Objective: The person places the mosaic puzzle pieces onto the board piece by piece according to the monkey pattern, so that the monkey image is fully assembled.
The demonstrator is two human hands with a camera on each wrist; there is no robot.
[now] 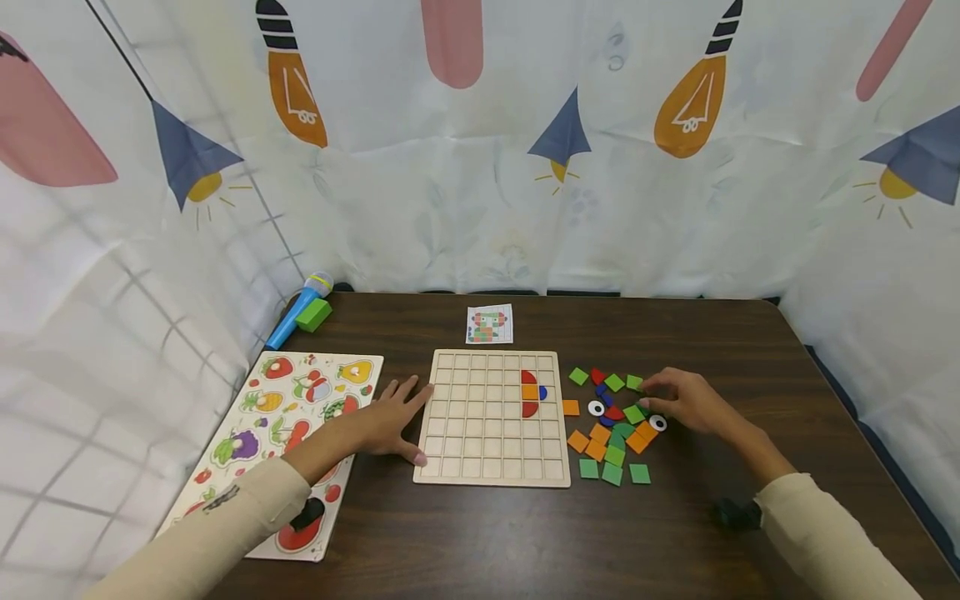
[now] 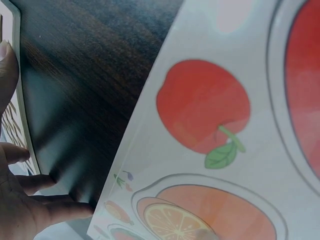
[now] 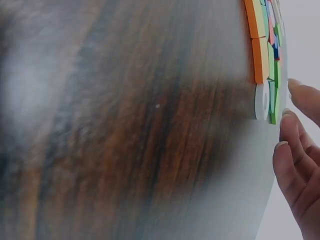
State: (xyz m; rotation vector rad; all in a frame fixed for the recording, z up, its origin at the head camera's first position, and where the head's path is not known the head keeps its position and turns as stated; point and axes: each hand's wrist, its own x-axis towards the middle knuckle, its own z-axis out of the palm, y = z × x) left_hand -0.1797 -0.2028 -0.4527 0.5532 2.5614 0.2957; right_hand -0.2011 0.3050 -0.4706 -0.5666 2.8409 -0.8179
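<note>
Left hand (image 1: 388, 419), head view: fingers spread and fairly straight, gripping nothing, with the thumb on the lower-left corner of the wooden grid board (image 1: 457, 425); probably placed so to steady it.
Right hand (image 1: 693, 402), head view: thumb and fingers loosely bent beside a green square tile (image 1: 634, 382); contact cannot be told.
Loose tiles, head view: a cluster right of the board, likely kept there for the right hand's reach, with orange square tiles (image 1: 577, 441) and white eye discs (image 1: 596, 408) among them.
Pattern card (image 1: 489, 325), head view: lies just beyond the board's far edge, presumably to stay in sight.
Grid board, head view: flat on the dark wood-grain table (image 1: 712, 533) between the hands; pale wood, ruled into squares, mostly bare. Toward its right side a red half-disc, two orange squares and another red half-disc stand in a column, a blue half-disc (image 1: 543, 392) at their right.
Fruit board (image 2: 135, 150), left wrist view: glossy white with printed fruit, apart from the grid board's edge, where the thumb rests.
Fingertips (image 3: 283, 145), right wrist view: slightly curled, no tile visible between them; the tiles appear edge-on, thick and straight-sided.
</note>
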